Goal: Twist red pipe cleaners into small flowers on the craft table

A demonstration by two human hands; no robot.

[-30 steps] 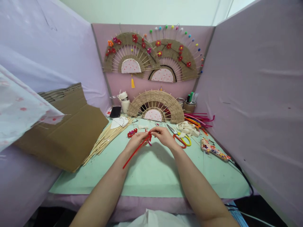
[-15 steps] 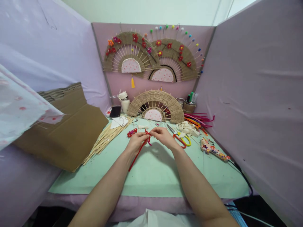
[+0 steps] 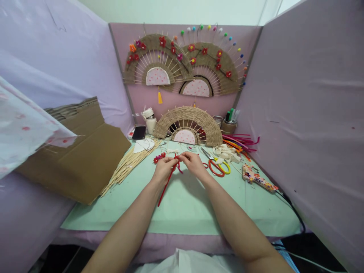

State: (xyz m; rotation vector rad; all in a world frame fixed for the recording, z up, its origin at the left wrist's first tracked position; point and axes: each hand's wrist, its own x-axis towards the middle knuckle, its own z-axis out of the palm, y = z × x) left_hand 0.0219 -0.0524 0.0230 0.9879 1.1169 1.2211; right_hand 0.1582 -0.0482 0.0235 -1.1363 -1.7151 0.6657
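My left hand (image 3: 163, 170) and my right hand (image 3: 194, 165) meet over the far middle of the green mat (image 3: 184, 204). Both pinch the bent top of a red pipe cleaner (image 3: 167, 183). Its straight tail hangs down and left past my left wrist. A small red pipe-cleaner flower (image 3: 159, 157) lies on the mat just left of my left hand. Red and yellow scissors (image 3: 217, 166) lie just right of my right hand.
A woven fan (image 3: 188, 125) stands at the back, two decorated fans (image 3: 182, 64) hang on the wall. Bamboo sticks (image 3: 127, 167) and cardboard (image 3: 82, 159) lie left. Loose pipe cleaners (image 3: 239, 143), a patterned glue gun (image 3: 257, 178) with cable and a pen cup (image 3: 228, 125) sit right.
The pipe cleaner's tail has swung closer in and grown shorter as my fingers wound its top. Both hands stayed in the same spot.
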